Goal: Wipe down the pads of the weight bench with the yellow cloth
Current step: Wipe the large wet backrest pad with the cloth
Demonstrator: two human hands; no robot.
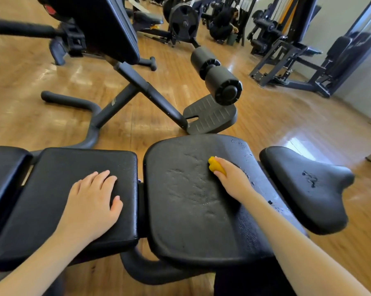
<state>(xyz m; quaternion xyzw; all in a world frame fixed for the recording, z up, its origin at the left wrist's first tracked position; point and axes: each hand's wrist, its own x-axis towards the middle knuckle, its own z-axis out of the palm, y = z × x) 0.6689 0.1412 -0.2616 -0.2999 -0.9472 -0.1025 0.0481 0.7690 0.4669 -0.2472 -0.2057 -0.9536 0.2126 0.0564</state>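
Yellow cloth (216, 166) is bunching small in our right hand (233, 178), fingers curling round it on the middle pad (191, 210)'s far right part. Our left hand (95, 199) is resting spread flat on the left pad (52, 189). Unwiped cracked vinyl is lying leftward and nearer us.

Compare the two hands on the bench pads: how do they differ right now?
The left hand lies flat and holds nothing on the rectangular pad; the right hand grips the bunched yellow cloth against the wider, worn seat pad. Both touch black padding.
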